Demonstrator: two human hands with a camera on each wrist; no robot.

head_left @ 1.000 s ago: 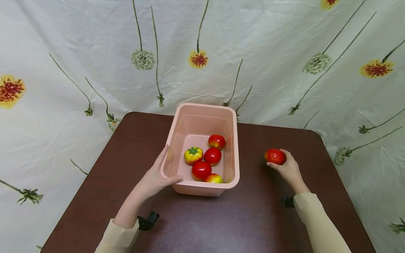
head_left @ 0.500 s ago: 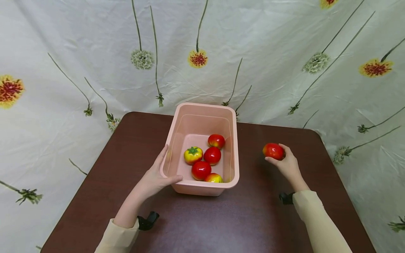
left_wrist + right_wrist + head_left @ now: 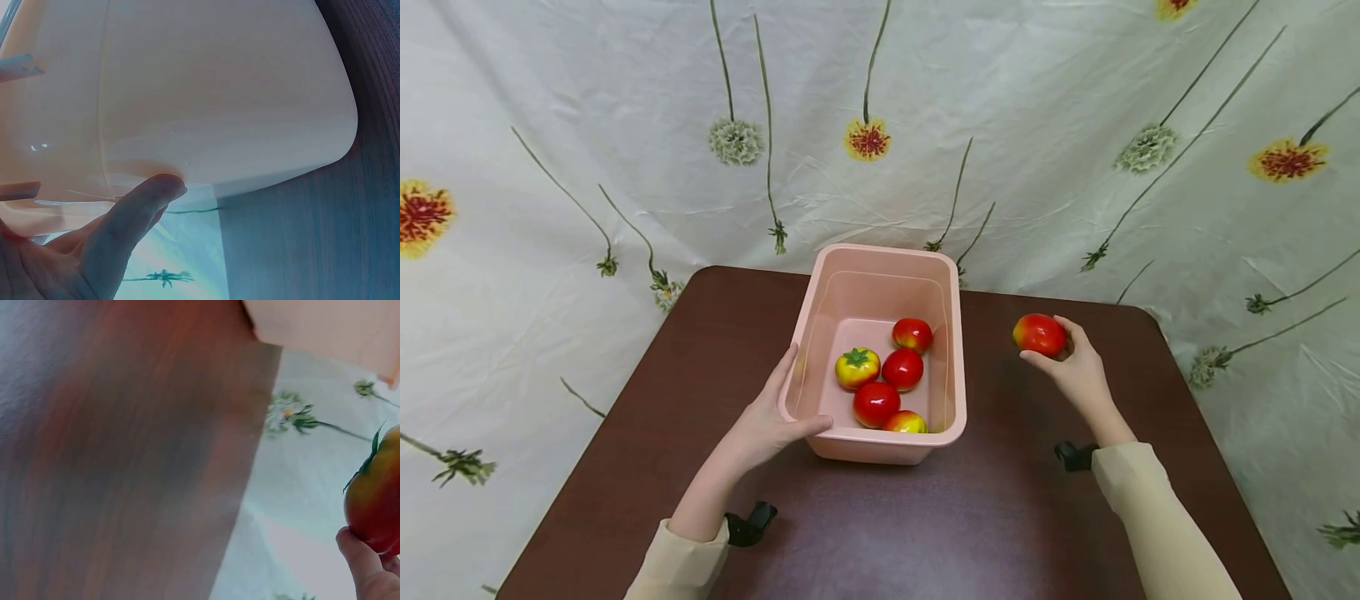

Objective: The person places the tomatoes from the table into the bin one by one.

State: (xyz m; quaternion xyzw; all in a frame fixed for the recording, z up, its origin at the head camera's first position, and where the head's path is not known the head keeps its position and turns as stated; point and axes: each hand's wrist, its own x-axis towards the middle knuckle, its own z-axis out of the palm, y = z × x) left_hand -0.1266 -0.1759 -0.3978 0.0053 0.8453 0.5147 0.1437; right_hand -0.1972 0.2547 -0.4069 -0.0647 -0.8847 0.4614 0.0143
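Observation:
A pink plastic bin stands on the dark brown table. My left hand holds its near left corner, the thumb over the front rim and the fingers along the left side. To the right of the bin, my right hand grips a shiny red tomato with a yellowish end, held above the table between thumb and fingers. Its green leafy top shows in the right wrist view, where the tomato is cut by the edge. Several similar tomatoes lie on the bin's floor, one of them yellow with a green calyx.
A pale cloth with printed flowers hangs behind the table and at its sides. The brown tabletop extends in front of the bin and to both sides. Dark straps are worn at both wrists.
My right hand has raised the tomato and carried it away from me and slightly left. My left hand and the bin have stayed put.

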